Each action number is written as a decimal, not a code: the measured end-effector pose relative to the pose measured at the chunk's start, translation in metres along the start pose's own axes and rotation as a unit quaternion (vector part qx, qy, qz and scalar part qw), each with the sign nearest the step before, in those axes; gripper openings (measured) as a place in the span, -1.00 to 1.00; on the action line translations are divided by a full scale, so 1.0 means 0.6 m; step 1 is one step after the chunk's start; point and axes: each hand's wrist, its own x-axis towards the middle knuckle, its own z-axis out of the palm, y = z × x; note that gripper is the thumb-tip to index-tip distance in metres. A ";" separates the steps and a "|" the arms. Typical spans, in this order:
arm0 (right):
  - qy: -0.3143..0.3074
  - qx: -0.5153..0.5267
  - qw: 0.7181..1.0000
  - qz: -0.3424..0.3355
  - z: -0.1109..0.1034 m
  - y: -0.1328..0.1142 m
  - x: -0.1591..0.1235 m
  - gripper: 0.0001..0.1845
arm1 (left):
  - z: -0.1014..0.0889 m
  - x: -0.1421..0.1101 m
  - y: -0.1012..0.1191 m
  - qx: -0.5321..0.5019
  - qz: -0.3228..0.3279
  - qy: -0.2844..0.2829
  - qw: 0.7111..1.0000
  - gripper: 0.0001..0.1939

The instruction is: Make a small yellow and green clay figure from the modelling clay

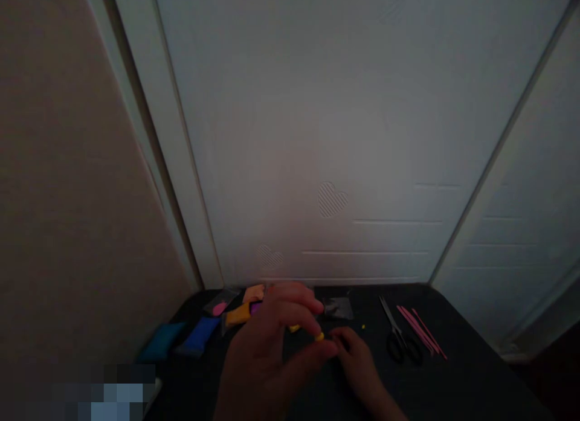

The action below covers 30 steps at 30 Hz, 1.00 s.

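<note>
My left hand (pixel 277 342) is raised in front of the dark table, its thumb and index finger pinching a small yellow lump of modelling clay (pixel 319 336). Just to its right is my right hand (pixel 356 357), fingers curled and fingertips close to the left thumb. Whatever those fingers hold, if anything, is too dark and small to make out. Behind the left hand, more yellow clay (pixel 295 328) shows in part. A tiny yellow bit (pixel 363 327) lies on the table beyond my right hand.
Scissors (pixel 395 330) with black handles and several pink modelling tools (pixel 421 330) lie on the right. Clay packets in teal (pixel 163 341), blue (pixel 200 335), orange (pixel 238 314) and peach (pixel 254 293) lie left. A clear bag (pixel 339 308) rests near the white panel (pixel 290 137).
</note>
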 end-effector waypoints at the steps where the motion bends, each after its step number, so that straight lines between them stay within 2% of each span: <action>1: -0.002 -0.003 1.000 0.001 -0.001 -0.001 -0.001 -0.76 | -0.003 -0.001 0.002 0.032 0.016 -0.012 0.999 -0.80; 4: -0.003 -0.009 1.000 0.002 -0.002 -0.002 -0.003 -0.76 | -0.007 -0.004 0.007 0.112 0.053 -0.036 0.992 -0.75; 7: 0.000 -0.005 1.000 -0.001 -0.001 -0.001 -0.004 -0.77 | -0.010 -0.004 0.011 0.145 0.067 -0.041 0.986 -0.74; 12: -0.023 0.011 1.000 -0.004 0.006 0.016 -0.001 -0.74 | -0.027 0.005 0.010 0.127 0.141 -0.052 0.980 -0.76; 16: -0.030 0.016 0.999 -0.007 0.007 0.022 0.002 -0.73 | -0.035 0.006 0.009 0.108 0.160 -0.048 0.980 -0.79; 19: -0.028 0.018 0.999 0.002 0.004 0.018 -0.001 -0.72 | -0.033 0.003 0.011 0.106 0.167 -0.035 0.980 -0.76; 24: -0.026 0.033 0.999 0.004 -0.001 0.009 -0.007 -0.72 | -0.026 0.003 0.011 0.116 0.215 -0.054 0.968 -0.75; 30: -0.027 0.042 0.999 0.007 -0.007 -0.002 -0.009 -0.73 | -0.022 0.004 0.010 0.109 0.230 -0.062 0.965 -0.71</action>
